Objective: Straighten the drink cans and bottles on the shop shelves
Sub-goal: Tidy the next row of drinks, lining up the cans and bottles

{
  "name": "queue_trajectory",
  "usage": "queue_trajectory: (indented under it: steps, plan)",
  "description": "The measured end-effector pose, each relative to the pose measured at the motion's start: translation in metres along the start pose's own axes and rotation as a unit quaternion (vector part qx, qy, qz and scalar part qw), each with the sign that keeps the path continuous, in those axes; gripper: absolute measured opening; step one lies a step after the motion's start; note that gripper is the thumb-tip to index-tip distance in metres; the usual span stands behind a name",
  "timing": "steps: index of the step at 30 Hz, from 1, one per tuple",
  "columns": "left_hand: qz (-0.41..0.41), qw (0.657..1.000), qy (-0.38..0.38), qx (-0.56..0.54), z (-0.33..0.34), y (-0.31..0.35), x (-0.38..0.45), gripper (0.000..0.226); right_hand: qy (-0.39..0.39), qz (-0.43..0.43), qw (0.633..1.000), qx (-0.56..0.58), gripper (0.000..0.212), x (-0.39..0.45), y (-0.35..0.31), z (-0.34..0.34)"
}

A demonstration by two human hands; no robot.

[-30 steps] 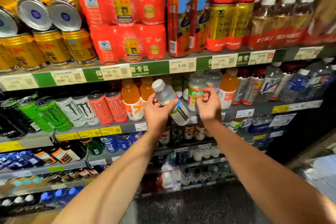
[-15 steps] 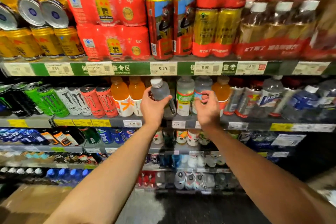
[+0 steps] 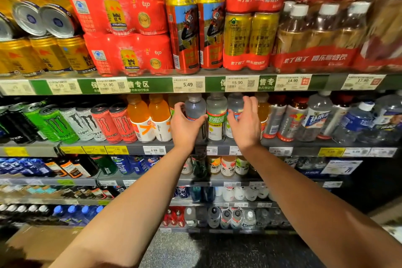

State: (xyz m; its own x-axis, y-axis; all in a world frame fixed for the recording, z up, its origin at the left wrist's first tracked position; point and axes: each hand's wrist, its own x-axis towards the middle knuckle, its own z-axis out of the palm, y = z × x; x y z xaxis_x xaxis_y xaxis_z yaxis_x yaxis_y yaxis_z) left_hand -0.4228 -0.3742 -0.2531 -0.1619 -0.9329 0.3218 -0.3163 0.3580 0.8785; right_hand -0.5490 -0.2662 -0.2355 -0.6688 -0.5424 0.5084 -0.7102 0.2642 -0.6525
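Shop shelves (image 3: 195, 85) packed with drink cans and bottles fill the view. Two bare forearms reach up and forward to the second shelf. The left hand (image 3: 185, 125) wraps its thumb and fingers round a grey-capped bottle (image 3: 195, 106) standing upright at the shelf front, just left of a green-labelled bottle (image 3: 216, 115). The right hand (image 3: 244, 123) is spread, fingers loosely extended, against a clear bottle (image 3: 235, 102) on the green one's other side, gripping nothing.
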Motion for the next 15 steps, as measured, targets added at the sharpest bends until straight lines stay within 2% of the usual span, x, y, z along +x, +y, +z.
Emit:
queue_trajectory:
  steps: [2, 5, 11, 15]
  plan:
    - [0.005, 1.0, -0.001, -0.003, -0.001, -0.001, -0.001, 0.071, -0.019, -0.034, 0.999, 0.032, 0.049, -0.004, -0.008, 0.004]
    - [0.005, 1.0, 0.002, -0.007, -0.005, -0.002, -0.001, 0.072, -0.061, -0.02, 0.997, 0.038, 0.051, -0.004, -0.019, 0.013]
    - [-0.004, 0.998, -0.017, -0.052, -0.015, -0.011, -0.005, 0.071, -0.106, -0.008, 0.993, -0.041, 0.053, 0.002, -0.027, 0.021]
    - [-0.01, 0.995, -0.012, -0.096, -0.024, -0.019, -0.014, 0.069, -0.109, -0.009, 0.989, -0.103, 0.048, 0.007, -0.029, 0.021]
